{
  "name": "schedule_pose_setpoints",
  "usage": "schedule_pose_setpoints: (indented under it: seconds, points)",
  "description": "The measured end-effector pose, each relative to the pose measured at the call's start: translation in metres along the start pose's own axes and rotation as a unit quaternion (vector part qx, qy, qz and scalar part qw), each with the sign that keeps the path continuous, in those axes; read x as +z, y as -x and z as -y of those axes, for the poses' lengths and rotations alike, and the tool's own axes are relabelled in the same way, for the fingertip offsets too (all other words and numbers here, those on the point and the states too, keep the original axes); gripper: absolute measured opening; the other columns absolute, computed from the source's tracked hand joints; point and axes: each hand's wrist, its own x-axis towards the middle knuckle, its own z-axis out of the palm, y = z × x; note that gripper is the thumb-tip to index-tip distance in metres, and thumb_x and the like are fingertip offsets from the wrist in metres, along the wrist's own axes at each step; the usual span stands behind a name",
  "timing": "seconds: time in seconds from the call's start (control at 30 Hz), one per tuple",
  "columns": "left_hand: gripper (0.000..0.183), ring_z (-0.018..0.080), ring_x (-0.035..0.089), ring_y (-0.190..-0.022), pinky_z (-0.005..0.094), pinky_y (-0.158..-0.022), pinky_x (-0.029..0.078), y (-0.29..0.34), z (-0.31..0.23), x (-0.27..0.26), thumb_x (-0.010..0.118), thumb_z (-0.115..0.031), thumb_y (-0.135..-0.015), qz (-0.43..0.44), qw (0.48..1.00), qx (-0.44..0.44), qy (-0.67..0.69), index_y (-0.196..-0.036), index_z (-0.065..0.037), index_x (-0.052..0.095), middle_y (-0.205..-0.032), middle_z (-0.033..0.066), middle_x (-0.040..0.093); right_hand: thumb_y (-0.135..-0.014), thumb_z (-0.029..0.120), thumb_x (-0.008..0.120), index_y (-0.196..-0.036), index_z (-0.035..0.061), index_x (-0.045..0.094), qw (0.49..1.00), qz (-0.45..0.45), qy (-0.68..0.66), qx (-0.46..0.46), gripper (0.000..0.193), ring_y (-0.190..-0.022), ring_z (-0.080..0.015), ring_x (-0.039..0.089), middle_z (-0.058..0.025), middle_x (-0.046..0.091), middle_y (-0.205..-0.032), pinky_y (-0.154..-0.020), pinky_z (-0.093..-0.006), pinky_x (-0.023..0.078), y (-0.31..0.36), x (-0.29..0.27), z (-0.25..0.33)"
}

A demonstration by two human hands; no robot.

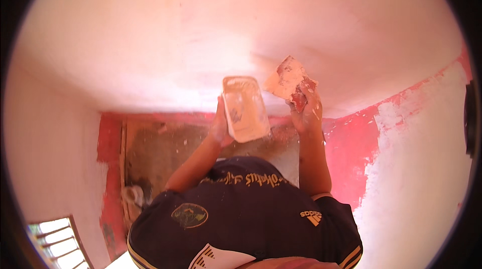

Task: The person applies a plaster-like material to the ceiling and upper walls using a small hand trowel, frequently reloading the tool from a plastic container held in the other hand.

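Observation:
My left hand grips a shallow rectangular tub by its left side. Pale putty is smeared over the tub's inside. To its right, my right hand is closed on a flat, putty-caked spreader, whose reddish surface shows through in patches. The spreader is raised in front of the pale wall; I cannot tell whether its edge touches the wall. A gap separates the tub from the spreader.
Red paint shows low on the right wall beside a rough white coat. Below lies a brown, speckled floor, with a pale round container at lower left. A barred window is at the lower left corner.

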Motion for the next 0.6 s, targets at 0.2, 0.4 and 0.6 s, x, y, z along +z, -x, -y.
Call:
schedule_pose_setpoints:
  seconds: [0.2, 0.4, 0.6]
  points:
    - [0.081, 0.0305, 0.051, -0.135, 0.0499, -0.113, 0.042, 0.013, -0.049, -0.022, 0.021, -0.071, -0.100, 0.050, 0.999, -0.007, -0.012, -0.154, -0.012, 0.034, -0.150, 0.0109, 0.048, -0.097, 0.013, 0.062, -0.114, 0.0068, 0.061, 0.993, -0.026, -0.033, -0.115, 0.018, -0.087, -0.0144, 0.065, -0.0022, 0.067, -0.096, -0.072, -0.0282, 0.052, -0.003, 0.065, 0.006]
    - [0.082, 0.0320, 0.052, -0.132, 0.0538, -0.110, 0.044, 0.034, -0.095, -0.053, 0.021, -0.074, -0.098, 0.057, 0.997, -0.046, -0.015, -0.153, -0.015, 0.036, -0.146, 0.0109, 0.050, -0.096, 0.012, 0.061, -0.109, 0.0077, 0.060, 0.968, -0.022, -0.045, -0.248, 0.013, -0.080, -0.0153, 0.062, -0.0024, 0.063, -0.089, -0.074, -0.0303, 0.050, -0.023, 0.114, 0.029]
    - [0.081, 0.0331, 0.055, -0.128, 0.0553, -0.107, 0.046, 0.053, -0.136, -0.109, 0.017, -0.075, -0.098, 0.058, 0.996, -0.061, -0.004, -0.150, -0.017, 0.038, -0.142, 0.0112, 0.053, -0.098, 0.014, 0.061, -0.104, 0.0066, 0.061, 0.831, 0.012, 0.113, -0.545, 0.010, -0.072, -0.0149, 0.059, -0.0034, 0.059, -0.084, -0.066, -0.0329, 0.051, -0.070, 0.177, 0.134]
